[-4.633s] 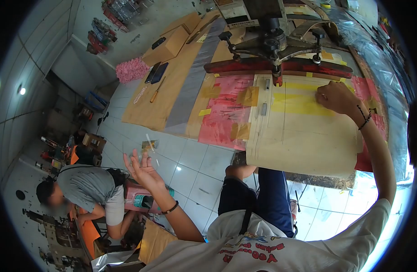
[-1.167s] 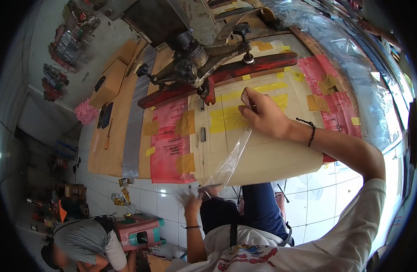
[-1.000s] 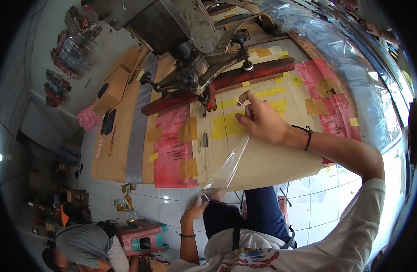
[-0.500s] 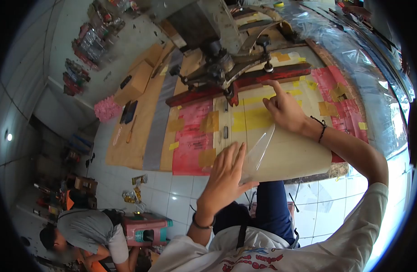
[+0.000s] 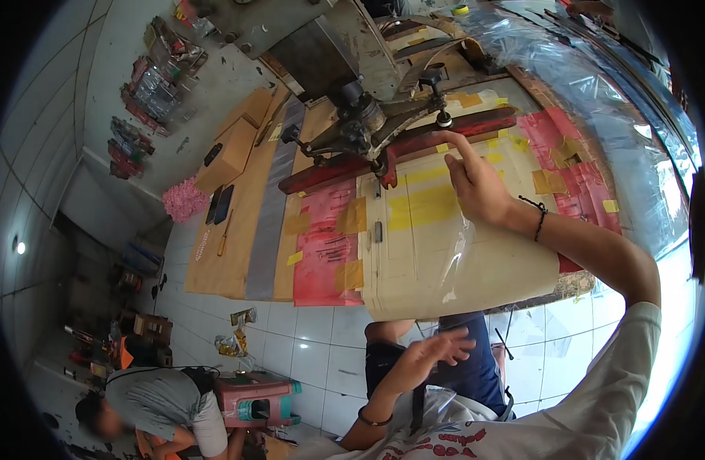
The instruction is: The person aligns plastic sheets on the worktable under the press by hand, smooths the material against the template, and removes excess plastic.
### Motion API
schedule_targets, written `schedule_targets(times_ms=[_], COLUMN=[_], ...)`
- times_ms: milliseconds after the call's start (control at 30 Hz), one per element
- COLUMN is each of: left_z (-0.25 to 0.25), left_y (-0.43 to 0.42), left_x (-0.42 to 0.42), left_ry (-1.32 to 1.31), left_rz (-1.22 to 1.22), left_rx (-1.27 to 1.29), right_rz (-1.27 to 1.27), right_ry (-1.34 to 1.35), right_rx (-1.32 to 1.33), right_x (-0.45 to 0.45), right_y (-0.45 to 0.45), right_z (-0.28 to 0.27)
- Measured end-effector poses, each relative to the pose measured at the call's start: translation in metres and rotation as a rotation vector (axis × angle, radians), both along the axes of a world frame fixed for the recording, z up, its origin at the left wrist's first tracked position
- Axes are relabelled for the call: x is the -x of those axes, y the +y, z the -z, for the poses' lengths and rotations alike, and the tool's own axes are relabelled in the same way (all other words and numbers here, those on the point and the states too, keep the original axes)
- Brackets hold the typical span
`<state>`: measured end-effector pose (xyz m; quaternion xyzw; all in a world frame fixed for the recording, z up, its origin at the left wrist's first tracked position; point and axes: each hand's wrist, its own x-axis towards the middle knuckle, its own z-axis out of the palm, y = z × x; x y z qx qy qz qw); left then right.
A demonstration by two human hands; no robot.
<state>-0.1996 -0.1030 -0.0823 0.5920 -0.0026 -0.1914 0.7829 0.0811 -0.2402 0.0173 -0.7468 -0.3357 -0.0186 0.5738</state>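
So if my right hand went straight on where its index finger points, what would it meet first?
Likely the red bar, which shows right by the index fingertip of your right hand, though depth is unclear from this view.

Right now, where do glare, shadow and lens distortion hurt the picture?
Head view: fisheye distortion bows the wall panels at left, with black corners; glare burns out the lower right edge and glints off the plastic sheeting; the lower left background is dim.
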Motion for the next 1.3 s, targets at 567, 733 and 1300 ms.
schedule_targets(times_ms=[567, 733, 1300], left_z=[0.124, 0.295, -0.113], left_y=[0.062, 0.114, 0.039], left_x=[-0.008, -0.004, -0.154], left_ry=[-0.097, -0.404, -1.245], left_rz=[-0.218, 0.202, 0.34], left_rx=[-1.181, -1.359, -1.496], right_rz=[-0.068, -0.128, -0.114], right_ry=[-0.465, -0.685, -0.495], right_rx=[0.489, 0.41, 0.384], right_x=[0.003, 0.01, -0.012], right_y=[0.003, -0.003, 0.014], right_z=[0.012, 0.013, 0.026])
